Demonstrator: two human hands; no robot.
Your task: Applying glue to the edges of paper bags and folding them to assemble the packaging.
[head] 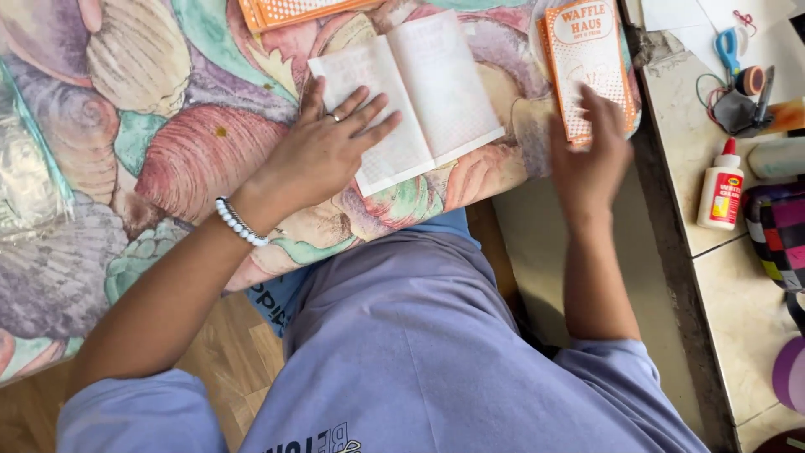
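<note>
An open white paper sheet with a centre fold lies on a cushion printed with large shells. My left hand, with a ring and a white bead bracelet, presses flat on the sheet's left half, fingers spread. My right hand hovers, blurred, over the lower end of a small stack of orange-and-white printed leaflets at the cushion's right edge. Whether it touches the stack I cannot tell.
Another orange leaflet stack lies at the cushion's top edge. To the right, a stone ledge carries a glue bottle, blue-handled scissors, a tape roll and a chequered bag. Wooden floor lies below.
</note>
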